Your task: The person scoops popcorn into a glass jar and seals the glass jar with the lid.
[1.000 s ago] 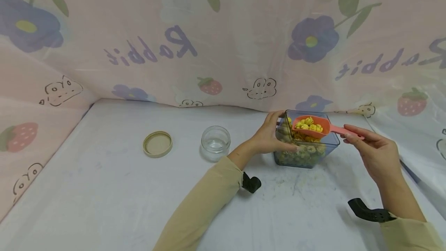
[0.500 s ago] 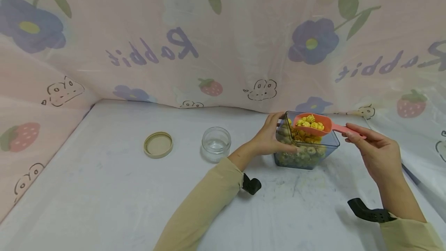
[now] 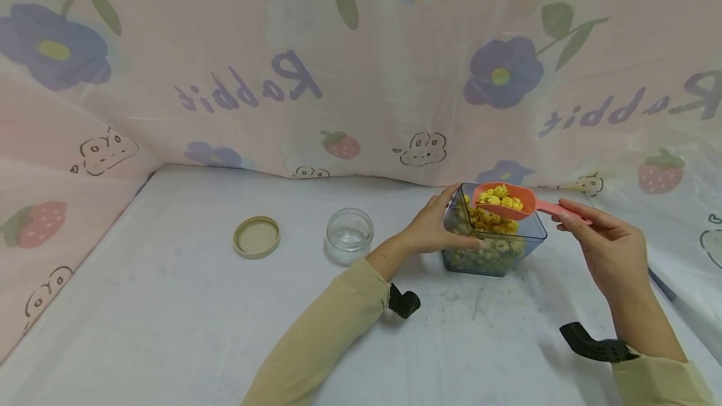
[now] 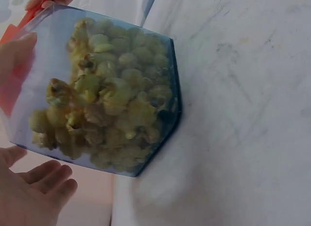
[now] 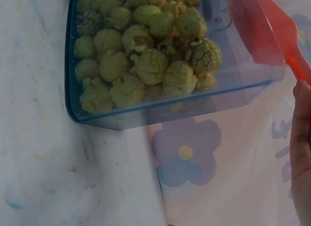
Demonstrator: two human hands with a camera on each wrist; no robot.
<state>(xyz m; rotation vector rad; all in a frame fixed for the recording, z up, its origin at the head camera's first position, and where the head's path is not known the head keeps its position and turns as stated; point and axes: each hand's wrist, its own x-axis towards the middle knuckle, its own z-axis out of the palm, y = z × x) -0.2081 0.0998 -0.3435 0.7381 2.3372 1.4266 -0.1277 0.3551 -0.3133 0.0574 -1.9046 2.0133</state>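
Coral scoop (image 3: 528, 202) raised slightly; yellow popcorn (image 3: 499, 198) heaped; right fingers (image 3: 572, 223) pinch handle (image 3: 549, 207); left fingers (image 3: 461, 242) clasp tub (image 3: 521, 248)

Pink backdrop (image 3: 366, 74), purple flowers (image 3: 504, 72), strawberries (image 3: 341, 145), mirrored lettering (image 3: 248, 89), white tabletop (image 3: 186, 306)

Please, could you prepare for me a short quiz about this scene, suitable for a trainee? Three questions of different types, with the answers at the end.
1. True or false: In the head view, the glass jar stands between the round lid and the clear container.

2. Choose one. What does the right hand hold?
A) the glass jar
B) the scoop
C) the round lid

3. Fill in the missing word: The scoop, held over the clear container, is loaded with yellow ____.

Key: 1. True. 2. B. 3. popcorn.
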